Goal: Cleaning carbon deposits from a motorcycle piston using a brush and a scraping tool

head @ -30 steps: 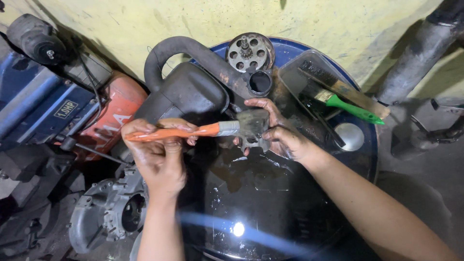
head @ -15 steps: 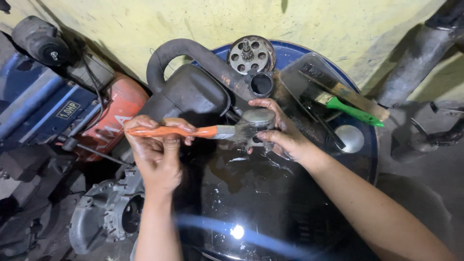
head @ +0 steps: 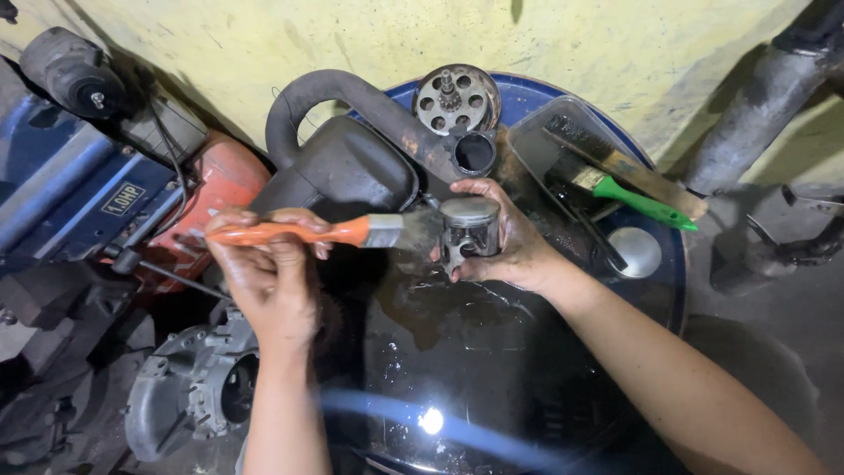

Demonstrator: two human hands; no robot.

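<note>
1. Two hands meet above the oily blue drum top (head: 664, 290): the right hand (head: 510, 246) grips a small grey metal piston (head: 469, 230), crown up.
2. The left hand (head: 264, 273) clasps an orange-handled paintbrush (head: 299, 233), lying level left-to-right, bristles touching the piston's left side.

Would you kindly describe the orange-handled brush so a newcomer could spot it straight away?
Find the blue drum with its wet black top against the yellow wall. Above its left side, the left hand holds the orange-handled brush, its bristles against the metal piston in the right hand. The green-handled brush lies unheld.
</note>
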